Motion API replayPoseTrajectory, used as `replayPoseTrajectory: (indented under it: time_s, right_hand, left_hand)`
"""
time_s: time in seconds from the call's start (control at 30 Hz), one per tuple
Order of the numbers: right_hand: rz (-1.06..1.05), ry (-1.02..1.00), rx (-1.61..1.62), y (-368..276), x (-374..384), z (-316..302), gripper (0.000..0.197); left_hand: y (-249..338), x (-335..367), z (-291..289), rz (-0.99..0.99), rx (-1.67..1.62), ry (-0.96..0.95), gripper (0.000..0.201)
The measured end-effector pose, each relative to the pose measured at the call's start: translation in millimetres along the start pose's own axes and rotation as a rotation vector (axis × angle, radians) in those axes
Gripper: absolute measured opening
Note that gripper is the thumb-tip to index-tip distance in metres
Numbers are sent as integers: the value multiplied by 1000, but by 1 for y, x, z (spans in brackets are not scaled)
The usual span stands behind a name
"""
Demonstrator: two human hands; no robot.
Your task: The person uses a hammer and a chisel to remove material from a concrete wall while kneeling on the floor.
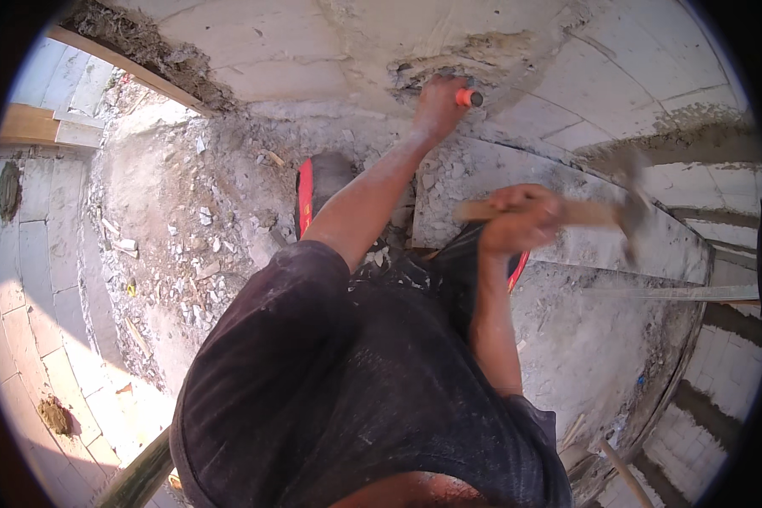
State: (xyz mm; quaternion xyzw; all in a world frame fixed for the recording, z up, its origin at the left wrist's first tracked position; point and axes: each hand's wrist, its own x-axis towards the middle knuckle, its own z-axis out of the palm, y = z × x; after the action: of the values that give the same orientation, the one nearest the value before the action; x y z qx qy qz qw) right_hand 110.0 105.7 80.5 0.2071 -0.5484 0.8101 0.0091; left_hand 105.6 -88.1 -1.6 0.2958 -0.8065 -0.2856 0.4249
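Note:
My left hand is closed round a chisel with an orange grip and a dark, blunt end. It is held up against the chipped hollow in the pale block wall; the chisel's working tip is hidden. To the right and nearer my body, my right hand grips a hammer by its wooden handle. The hammer's head is smeared by motion and points right, apart from the chisel. Pale dust covers both forearms.
Broken chips and rubble litter the dusty ground on the left. A flat, dusty slab lies along the wall's foot, near my red-edged shoe. Timber crosses the upper left. Block walls stand on both sides.

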Motion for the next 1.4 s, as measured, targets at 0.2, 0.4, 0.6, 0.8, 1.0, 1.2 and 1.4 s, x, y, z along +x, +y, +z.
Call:
replayPoseTrajectory:
  time_s: [0.2, 0.4, 0.6, 0.8, 1.0, 1.2, 1.4]
  right_hand:
    - [674, -356, -318, -3, 8, -31, 35]
    - [57, 68, 231, -82, 36, 2, 39]
    - [694, -456, -357, 36, -8, -13, 38]
    - [407, -177, -133, -52, 27, -22, 42]
    - [24, -43, -69, 6, 2, -8, 42]
    - [698, -423, -295, 1, -9, -44, 37]
    - [556, -152, -148, -51, 15, -47, 38]
  left_hand:
    - [-13, -6, -3, 27, -2, -53, 16]
    - [-15, -5, -4, -14, 20, -12, 15]
    - [-5, -1, 3, 27, 19, -32, 15]
    - [-20, -10, -1, 27, 18, -52, 16]
    - [-6, 1, 5, -4, 37, -58, 18]
    - [-14, -27, -6, 90, 30, -58, 15]
    - [-22, -57, -9, 5, 5, -141, 14]
